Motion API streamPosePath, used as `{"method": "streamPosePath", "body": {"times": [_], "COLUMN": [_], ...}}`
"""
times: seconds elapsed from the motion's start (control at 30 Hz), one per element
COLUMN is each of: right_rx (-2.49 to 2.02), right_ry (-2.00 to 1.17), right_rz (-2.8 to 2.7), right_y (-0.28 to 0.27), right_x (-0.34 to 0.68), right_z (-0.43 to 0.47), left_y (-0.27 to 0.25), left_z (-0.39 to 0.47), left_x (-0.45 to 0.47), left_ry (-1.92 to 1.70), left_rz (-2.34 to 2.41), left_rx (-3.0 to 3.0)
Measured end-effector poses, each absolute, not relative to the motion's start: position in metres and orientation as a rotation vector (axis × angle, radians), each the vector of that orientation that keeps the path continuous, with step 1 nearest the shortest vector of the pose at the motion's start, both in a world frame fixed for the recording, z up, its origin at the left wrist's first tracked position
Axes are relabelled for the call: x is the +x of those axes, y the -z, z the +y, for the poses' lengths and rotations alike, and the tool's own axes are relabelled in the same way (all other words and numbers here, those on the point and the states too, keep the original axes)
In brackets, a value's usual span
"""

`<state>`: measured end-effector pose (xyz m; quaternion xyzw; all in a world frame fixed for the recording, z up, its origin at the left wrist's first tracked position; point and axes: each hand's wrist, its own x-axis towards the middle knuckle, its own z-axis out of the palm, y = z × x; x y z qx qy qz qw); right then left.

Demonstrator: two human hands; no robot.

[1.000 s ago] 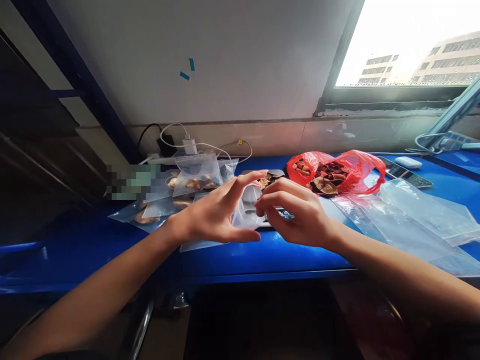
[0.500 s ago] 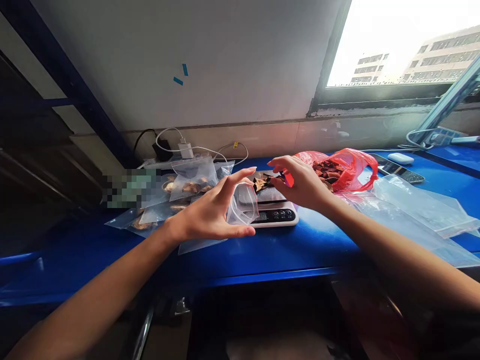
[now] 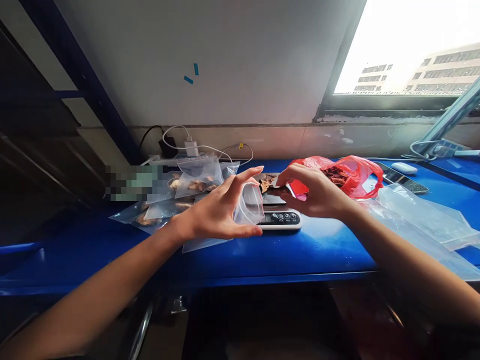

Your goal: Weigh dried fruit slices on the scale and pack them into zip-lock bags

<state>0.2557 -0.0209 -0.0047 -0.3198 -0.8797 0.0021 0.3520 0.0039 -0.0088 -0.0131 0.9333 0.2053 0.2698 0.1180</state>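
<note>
Your left hand (image 3: 208, 216) holds the bag (image 3: 250, 206) in wide-curved fingers, mouth and long axis pointing right; your right hand (image 3: 317, 190) curls nearly closed by the slices (image 3: 265, 186), its grip hard to tell.

The surface (image 3: 322, 250) is glossy, the open clear bag (image 3: 250, 206) thin smooth plastic, the red bag (image 3: 359, 176) shiny crinkled plastic, the dried slices (image 3: 265, 185) rough and matt, the half-hidden scale plate (image 3: 273, 199) apparently metal.

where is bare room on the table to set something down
Bare tabletop lies between the scale and the front edge; another patch, left of the filled bags. Crowded: the back, around the red bag, and the right, under flat bags.
</note>
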Motion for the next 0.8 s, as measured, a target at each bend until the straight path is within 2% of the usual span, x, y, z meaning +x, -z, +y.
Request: {"method": "streamPosePath", "body": {"times": [0.13,0.27,0.4,0.5,0.8], "right_rx": [-0.677,-0.864,-1.109,-1.095,-0.906], "right_ry": [-0.004,0.048,0.127,0.172,-0.016], "right_rz": [-2.221,-2.103,-2.342,-2.531,-2.483], "right_y": [0.008,0.023,0.036,0.038,0.042], "right_x": [0.234,0.242,0.254,0.250,0.231], "right_z": [-0.032,-0.003,0.025,0.023,-0.008], "left_y": [0.016,0.016,0.016,0.014,0.012], "left_z": [-0.008,-0.006,-0.006,-0.007,-0.002], "left_x": [0.006,0.005,0.004,0.004,0.000], "left_ry": [-0.792,-0.797,-0.799,-0.806,-0.795], "left_rz": [0.604,0.636,0.628,0.638,0.716], "left_rx": [2.733,2.710,2.716,2.726,2.685]}}
